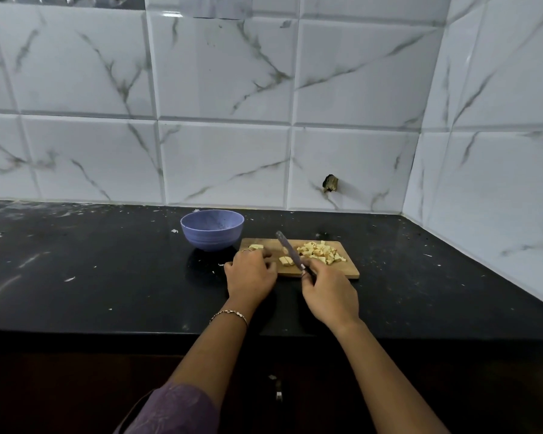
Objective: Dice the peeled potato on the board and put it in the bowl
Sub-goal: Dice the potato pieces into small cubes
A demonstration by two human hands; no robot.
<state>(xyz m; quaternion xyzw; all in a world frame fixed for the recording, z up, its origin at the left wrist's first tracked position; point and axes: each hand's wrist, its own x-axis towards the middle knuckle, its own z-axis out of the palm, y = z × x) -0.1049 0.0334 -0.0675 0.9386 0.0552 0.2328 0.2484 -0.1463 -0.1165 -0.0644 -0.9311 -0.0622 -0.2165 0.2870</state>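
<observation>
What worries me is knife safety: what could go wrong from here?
The left hand rests on the board close beside the knife that the right hand holds; a slip could nick it. The dice pile lies near the board's right edge, so pieces might roll onto the littered counter.

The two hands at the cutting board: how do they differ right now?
The left hand rests on the left end of the board; the right hand grips the knife. The left hand wears a ring and bracelet; the right hand shows none. Both sit at the board's near edge.
</observation>
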